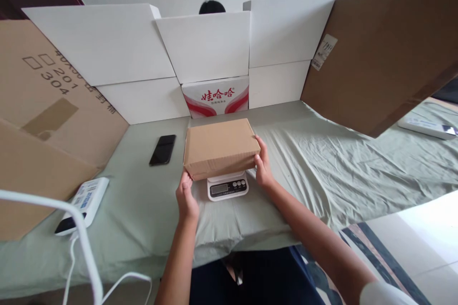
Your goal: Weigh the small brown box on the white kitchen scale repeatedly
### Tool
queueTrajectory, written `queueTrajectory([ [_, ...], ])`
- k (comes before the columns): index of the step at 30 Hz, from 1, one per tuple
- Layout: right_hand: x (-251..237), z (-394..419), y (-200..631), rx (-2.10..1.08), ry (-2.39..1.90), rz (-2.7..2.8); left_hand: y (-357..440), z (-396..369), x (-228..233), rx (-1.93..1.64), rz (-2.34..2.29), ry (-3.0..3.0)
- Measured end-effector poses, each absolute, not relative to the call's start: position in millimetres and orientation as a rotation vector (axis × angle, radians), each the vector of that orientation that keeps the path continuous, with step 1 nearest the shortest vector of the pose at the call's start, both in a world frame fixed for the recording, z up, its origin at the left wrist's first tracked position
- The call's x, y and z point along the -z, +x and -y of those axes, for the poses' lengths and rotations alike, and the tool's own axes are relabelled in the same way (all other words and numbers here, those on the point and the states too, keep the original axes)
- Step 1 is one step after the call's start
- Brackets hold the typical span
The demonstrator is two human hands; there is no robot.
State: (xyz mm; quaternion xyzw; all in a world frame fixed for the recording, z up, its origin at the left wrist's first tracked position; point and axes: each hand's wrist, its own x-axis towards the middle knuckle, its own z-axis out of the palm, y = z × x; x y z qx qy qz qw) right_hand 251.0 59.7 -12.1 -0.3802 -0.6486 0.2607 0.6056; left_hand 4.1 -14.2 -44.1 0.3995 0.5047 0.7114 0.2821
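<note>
A closed brown cardboard box [220,145] is gripped at both ends by my hands. My left hand [186,195] holds its near left corner, with the fingers partly hidden under the box. My right hand [263,162] is closed on the right end, thumb on the front side and fingers along the edge. Below the box is a white digital kitchen scale [228,187]; its display and buttons show, while its platform is hidden. Whether the box rests on the scale or is just above it, I cannot tell. A black phone [162,149] lies left of the box.
White boxes [207,43] and a red-and-white printed carton [215,97] form a wall behind. Large cardboard boxes stand left [53,105] and right [379,52]. A white power bank [84,205] with a cable lies at left on the green cloth [136,209]. A person's head shows behind.
</note>
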Motion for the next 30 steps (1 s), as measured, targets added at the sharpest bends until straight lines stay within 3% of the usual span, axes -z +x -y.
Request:
queueTrajectory([
  [30, 12, -61, 253, -0.580, -0.889, 1.460, 8, 18, 32, -1.989, -1.341, 1.083],
])
